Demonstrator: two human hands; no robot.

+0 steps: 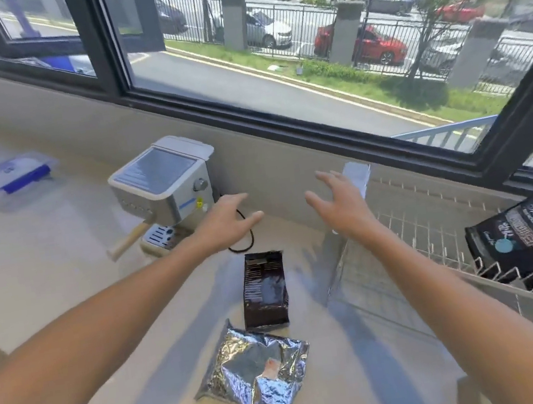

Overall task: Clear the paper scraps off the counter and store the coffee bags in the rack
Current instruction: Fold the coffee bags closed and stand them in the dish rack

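A dark brown coffee bag (264, 292) lies flat on the pale counter (60, 267). Just in front of it lies a crinkled silver foil bag (255, 380). A black printed coffee bag (532, 231) stands in the wire rack (412, 238) at the right. A white paper scrap (357, 176) leans against the wall behind the rack. My left hand (226, 223) hovers open above the counter behind the brown bag. My right hand (341, 201) is open too, fingers spread, just left of the paper scrap and above the rack's left end. Neither hand holds anything.
A small white espresso machine (162, 186) with a wooden handle stands left of my left hand, its black cord (246, 236) looping on the counter. A clear plastic lid with a blue strip (11, 172) lies at the far left. The window runs behind.
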